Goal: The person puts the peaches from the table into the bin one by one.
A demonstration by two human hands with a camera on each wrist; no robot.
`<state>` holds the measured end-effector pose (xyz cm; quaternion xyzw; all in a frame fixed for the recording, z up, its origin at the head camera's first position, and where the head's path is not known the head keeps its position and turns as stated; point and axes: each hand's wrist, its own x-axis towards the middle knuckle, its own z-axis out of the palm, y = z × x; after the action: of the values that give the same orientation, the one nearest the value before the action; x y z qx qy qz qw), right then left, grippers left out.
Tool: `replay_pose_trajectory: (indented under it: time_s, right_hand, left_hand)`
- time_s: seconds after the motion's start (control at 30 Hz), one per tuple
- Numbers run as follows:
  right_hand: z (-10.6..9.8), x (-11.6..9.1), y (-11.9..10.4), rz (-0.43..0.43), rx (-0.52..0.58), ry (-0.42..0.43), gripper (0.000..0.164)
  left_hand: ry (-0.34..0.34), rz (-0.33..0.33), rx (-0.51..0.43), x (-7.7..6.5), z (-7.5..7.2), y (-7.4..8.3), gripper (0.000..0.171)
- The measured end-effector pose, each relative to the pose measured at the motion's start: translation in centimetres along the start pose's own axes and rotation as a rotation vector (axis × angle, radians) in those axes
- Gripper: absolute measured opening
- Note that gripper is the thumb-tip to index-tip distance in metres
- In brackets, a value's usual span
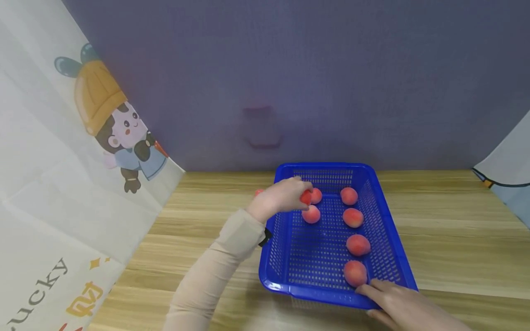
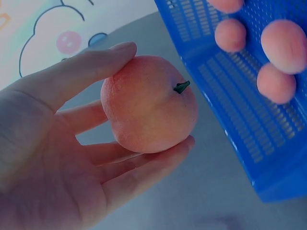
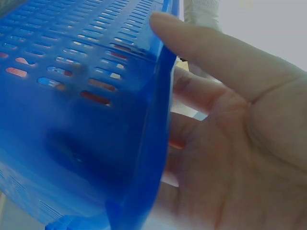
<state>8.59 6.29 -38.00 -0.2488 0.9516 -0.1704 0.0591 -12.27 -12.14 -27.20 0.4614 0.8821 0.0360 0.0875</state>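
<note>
My left hand holds a peach with a small green stem, thumb on one side and fingers on the other. In the head view it is above the far left part of a blue plastic basket. Beneath and beside that hand, two peaches lie in the basket, the nearer one fully visible. Along the basket's right side several peaches form a row. At the near right corner my right hand grips the basket's rim, thumb and fingers on opposite sides of it.
A further peach shows outside the basket on the left, mostly hidden by my left wrist. The basket stands on a wood-grain table. A dark purple-grey panel rises behind, and a printed white curtain hangs at the left.
</note>
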Motion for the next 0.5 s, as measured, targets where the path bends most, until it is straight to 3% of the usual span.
replay_pose_trajectory:
  time_s: [0.5]
  right_hand:
    - [0.1, 0.1, 0.2, 0.001, 0.002, -0.005, 0.029]
  left_hand:
    - [-0.085, 0.025, 0.075, 2.0, 2.3, 2.3, 0.033]
